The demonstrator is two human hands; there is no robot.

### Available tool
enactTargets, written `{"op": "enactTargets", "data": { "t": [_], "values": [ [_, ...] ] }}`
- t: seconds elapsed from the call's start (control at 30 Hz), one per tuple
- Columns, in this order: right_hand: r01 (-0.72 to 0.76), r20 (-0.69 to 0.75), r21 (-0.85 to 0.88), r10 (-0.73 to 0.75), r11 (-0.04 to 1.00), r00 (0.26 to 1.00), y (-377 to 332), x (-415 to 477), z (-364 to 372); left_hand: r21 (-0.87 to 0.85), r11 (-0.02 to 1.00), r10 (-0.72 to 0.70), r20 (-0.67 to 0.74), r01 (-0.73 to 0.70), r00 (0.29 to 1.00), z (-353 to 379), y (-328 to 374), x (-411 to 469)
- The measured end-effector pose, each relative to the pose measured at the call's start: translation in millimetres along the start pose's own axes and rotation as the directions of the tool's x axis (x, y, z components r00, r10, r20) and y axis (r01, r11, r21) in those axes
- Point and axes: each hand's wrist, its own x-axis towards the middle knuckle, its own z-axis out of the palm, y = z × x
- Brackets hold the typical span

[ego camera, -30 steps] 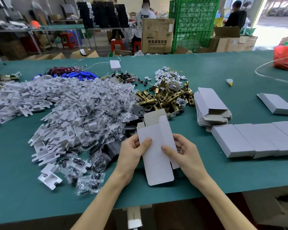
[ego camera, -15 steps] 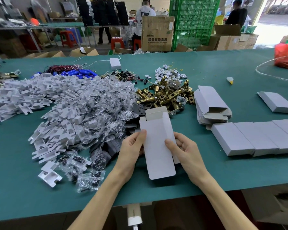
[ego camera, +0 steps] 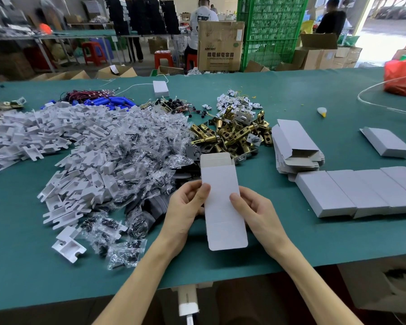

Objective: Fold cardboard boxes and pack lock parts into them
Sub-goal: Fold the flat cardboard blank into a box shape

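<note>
White flat carton sits between both hands, left hand and right hand pinching its edges above the tabletop.

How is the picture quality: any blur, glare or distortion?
Head view: the flat white cardboard box blank, left hand and right hand are sharp; the green table looks bowed by wide-angle distortion; the bright doorway at top right is overexposed.

Green bench held white clips at left, bagged screws beside them, brass latches centre, flat cartons just right of those. Folded boxes in a touching row near right. Red bag far right; wires at back.
</note>
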Motion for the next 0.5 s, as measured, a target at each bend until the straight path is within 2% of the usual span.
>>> {"op": "enactTargets", "data": {
  "t": [0.13,0.23,0.33,0.43,0.5],
  "values": [
    [0.008,-0.171,-0.012,-0.01,1.0,0.985,3.5,3.3,-0.8,0.038,0.996,0.077,0.078,-0.08,0.994,0.1,-0.9,-0.9],
    [0.014,-0.276,0.104,0.015,0.994,0.961,7.0,5.6,-7.0,0.066,0.992,0.09,0.187,-0.104,0.978,1.1,-2.1,-2.3],
    [0.024,-0.3,0.126,0.015,0.992,0.954,6.4,6.7,-9.2,0.093,0.991,0.068,0.308,-0.101,0.949,1.9,-3.1,-4.5],
    [0.036,-0.298,0.104,-0.004,0.994,0.955,3.2,6.0,-8.5,0.068,0.994,0.063,0.325,-0.09,0.944,0.1,-3.4,-3.5],
    [0.004,-0.291,0.151,0.04,0.988,0.956,0.1,5.1,-7.4,0.07,0.992,0.079,0.3,-0.105,0.951,0.0,-2.9,-2.8]
  ]
}}
